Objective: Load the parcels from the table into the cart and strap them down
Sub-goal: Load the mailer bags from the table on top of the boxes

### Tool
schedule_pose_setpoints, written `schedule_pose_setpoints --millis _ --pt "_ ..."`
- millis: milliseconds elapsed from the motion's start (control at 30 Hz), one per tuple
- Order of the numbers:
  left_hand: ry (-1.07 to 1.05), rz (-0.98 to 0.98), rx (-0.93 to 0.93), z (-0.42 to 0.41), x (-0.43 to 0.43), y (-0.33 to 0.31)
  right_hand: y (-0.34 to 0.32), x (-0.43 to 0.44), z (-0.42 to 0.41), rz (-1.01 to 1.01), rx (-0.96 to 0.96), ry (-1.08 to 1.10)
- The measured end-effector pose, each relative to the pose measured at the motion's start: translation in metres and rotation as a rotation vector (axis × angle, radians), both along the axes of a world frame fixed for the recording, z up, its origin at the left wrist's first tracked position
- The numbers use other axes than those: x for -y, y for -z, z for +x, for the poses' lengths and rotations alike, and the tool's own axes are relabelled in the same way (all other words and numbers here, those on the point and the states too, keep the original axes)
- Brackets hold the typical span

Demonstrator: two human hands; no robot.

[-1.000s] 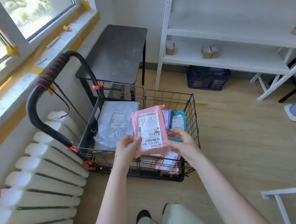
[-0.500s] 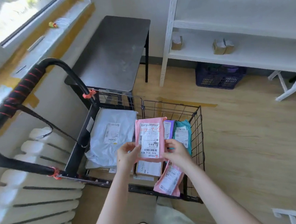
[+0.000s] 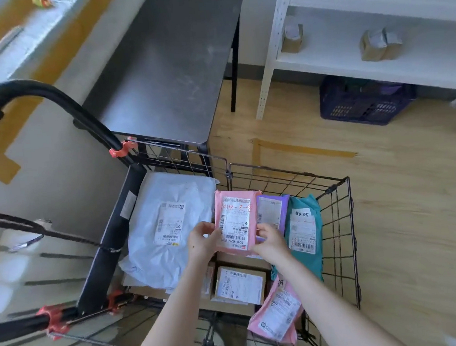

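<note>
Both hands are on the pink parcel (image 3: 235, 221) here, held upright over the wire cart (image 3: 289, 171) with its label facing the camera. The left hand (image 3: 201, 243) has its fingers (image 3: 207, 228) curled round the left edge. The right hand (image 3: 271, 244) is grasping the lower right corner, fingers (image 3: 263, 228) pinched on it.

Right behind the pink one stands a purple parcel (image 3: 272, 211), touching it. Next over, a teal parcel (image 3: 303, 229) leans by the cart's right-hand mesh wall. On the left side of the cart lies a big pale grey mailer bag (image 3: 169, 231), label up. Down below the hands there's a cardboard box (image 3: 238, 285) with a white label, and a second pink mailer (image 3: 278, 314) tilted at the near corner (whether it touches the box, I cannot tell).

The cart's black handle (image 3: 51, 90) arcs away to the left, and a dark cord (image 3: 64, 235) runs to the frame. Beyond the cart is the dark surface (image 3: 171, 68). To its right, a white shelf unit (image 3: 348, 59) carries small cartons (image 3: 380, 44), with a blue basket (image 3: 365, 101) on the floor beneath.
</note>
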State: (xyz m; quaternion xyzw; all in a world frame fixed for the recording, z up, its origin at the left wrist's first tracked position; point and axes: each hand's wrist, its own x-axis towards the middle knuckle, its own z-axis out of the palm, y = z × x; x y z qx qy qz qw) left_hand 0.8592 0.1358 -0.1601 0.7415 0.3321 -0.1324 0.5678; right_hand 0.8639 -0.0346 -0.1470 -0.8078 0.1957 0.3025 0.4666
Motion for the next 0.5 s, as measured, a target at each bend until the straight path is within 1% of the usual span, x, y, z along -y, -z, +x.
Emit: schedule_pose_setpoints --millis 167,333,500 --pt "0.041 0.019 -0.045 0.021 -0.008 0.043 0.034 -0.013 0.02 -0.012 -0.026 0.012" --pt "0.1 0.022 -0.036 0.037 -0.009 0.068 0.056 -0.018 0.037 -0.064 0.019 0.035" --pt "0.142 0.096 -0.039 0.053 -0.011 0.085 0.073 -0.019 0.046 -0.109 0.056 0.042"
